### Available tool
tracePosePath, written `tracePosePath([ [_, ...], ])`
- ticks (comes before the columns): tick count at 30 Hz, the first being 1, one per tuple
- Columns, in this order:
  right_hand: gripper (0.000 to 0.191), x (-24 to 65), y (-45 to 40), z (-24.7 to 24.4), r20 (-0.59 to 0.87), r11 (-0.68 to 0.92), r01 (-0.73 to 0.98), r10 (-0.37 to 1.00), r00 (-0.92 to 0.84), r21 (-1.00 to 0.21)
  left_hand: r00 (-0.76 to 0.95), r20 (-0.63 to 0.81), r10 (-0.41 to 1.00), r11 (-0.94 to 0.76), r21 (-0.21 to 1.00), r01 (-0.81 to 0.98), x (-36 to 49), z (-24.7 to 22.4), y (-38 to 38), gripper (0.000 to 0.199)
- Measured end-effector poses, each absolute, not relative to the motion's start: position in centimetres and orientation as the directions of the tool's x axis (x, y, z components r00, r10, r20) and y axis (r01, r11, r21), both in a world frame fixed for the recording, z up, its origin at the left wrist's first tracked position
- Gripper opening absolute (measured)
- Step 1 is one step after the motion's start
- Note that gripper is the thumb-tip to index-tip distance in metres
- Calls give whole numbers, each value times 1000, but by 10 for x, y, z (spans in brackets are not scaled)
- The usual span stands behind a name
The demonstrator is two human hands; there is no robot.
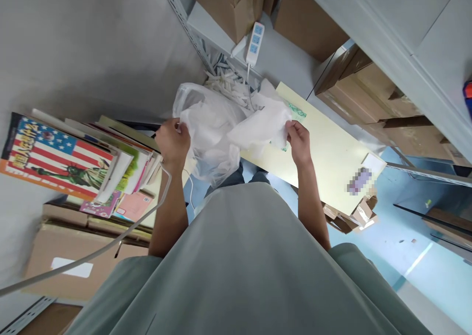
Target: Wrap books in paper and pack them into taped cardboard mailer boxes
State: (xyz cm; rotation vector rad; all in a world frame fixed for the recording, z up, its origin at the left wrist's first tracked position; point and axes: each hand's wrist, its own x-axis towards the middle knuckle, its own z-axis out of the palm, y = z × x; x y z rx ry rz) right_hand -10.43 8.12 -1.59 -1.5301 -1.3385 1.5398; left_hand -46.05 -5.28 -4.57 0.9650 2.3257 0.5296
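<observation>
A thin white sheet (pixel 260 126), crumpled and soft like tissue or foam wrap, is stretched between my two hands. My left hand (pixel 173 141) pinches its left end between thumb and fingers. At the right end, my right hand (pixel 299 141) grips an edge with its fingertips. Behind and below the sheet hangs a translucent plastic bag (pixel 216 173); whether my left hand also touches it, I cannot tell. Shredded white paper strips (pixel 230 82) lie just beyond the sheet.
A pale yellow tabletop (pixel 332 151) extends to the right, with a green-patterned item (pixel 295 110) on it. Books and magazines (pixel 66 158) are stacked at left above a cardboard box (pixel 70 251). A power strip (pixel 255 42) and cardboard boxes (pixel 309 20) stand on a shelf. A cable (pixel 110 241) crosses my left side.
</observation>
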Motion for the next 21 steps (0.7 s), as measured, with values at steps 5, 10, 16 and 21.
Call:
tracePosePath([
  [5,63,-74,81,-4,-323,-291,193,933,-158,-937,-718,-336,610,789,344,509,-433,-56,-53,39],
  [10,67,-49,72,6,-317,-279,208,932,-178,-938,-464,-279,841,510,695,507,-382,-42,-37,56],
  [16,63,-24,60,24,-350,-334,134,929,-118,-933,33,-177,984,111,740,663,-293,-39,16,86],
  [21,59,27,48,33,-414,-413,68,910,-1,-908,25,-241,970,143,654,743,-252,-66,53,35],
])
